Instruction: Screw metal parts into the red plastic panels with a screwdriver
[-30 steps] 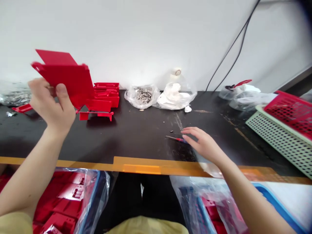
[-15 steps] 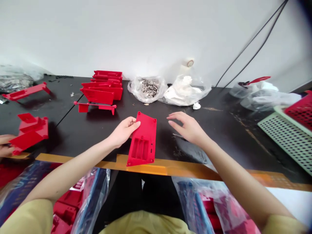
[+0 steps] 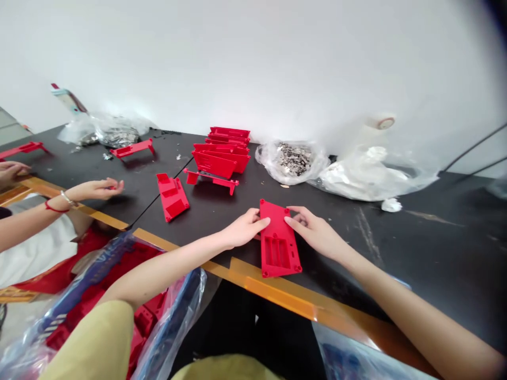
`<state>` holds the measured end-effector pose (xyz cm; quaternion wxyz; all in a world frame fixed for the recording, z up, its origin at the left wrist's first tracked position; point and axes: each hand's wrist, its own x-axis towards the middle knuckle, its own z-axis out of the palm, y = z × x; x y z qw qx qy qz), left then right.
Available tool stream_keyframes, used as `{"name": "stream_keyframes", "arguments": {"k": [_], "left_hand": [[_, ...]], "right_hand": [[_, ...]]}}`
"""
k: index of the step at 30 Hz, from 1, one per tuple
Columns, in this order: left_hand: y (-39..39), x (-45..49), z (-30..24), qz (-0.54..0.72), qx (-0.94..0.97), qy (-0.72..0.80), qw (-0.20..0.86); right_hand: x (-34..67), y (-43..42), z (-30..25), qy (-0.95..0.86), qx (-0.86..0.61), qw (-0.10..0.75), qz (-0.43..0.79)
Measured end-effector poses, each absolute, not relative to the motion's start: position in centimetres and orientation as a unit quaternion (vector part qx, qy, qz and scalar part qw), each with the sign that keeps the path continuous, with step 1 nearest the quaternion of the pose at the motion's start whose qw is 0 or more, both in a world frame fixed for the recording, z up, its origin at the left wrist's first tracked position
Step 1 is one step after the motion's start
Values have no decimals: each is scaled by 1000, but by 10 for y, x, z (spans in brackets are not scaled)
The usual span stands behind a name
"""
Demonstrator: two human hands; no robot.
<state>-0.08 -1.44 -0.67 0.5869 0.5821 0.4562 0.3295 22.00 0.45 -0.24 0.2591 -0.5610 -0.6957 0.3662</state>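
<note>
Between my two hands is a red plastic panel (image 3: 279,227) with a slotted battery-like recess in its lower half and small posts at its corners. My left hand (image 3: 247,227) pinches its left edge, thumb on top. On the opposite edge my right hand (image 3: 311,227) grips it near the upper corner, thumb on the face. The panel is held over the table's front edge. Farther back stands a row of similar red panels (image 3: 222,161). Another red part (image 3: 172,198) lies on the table to the left of the row.
A bag of small metal pieces (image 3: 295,159) and a bag of white material (image 3: 368,177) sit against the wall. Orange tape (image 3: 273,290) runs along the table edge. A co-worker's hand (image 3: 97,190) is at left, above a bin of red parts (image 3: 146,322).
My right hand has come in and taken hold of the panel's right edge. The view has swung left. The co-worker's red part now lies on the table.
</note>
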Motion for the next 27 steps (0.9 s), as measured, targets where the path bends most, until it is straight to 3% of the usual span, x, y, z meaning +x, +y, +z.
{"name": "stream_keyframes", "arguments": {"k": [6, 9, 12, 18, 27], "left_hand": [[-43, -72, 28, 349, 686, 536, 347], [-46, -120, 35, 388, 650, 626, 186], [-44, -163, 26, 389, 601, 690, 107], [-53, -193, 9, 422, 576, 686, 142], [-117, -166, 38, 673, 371, 560, 309]], "right_hand": [[215, 7, -7, -633, -533, 296, 477], [216, 9, -9, -604, -540, 331, 484], [217, 14, -11, -573, -551, 364, 485], [215, 22, -14, -530, -572, 400, 481], [187, 36, -14, -457, -584, 467, 482]]}}
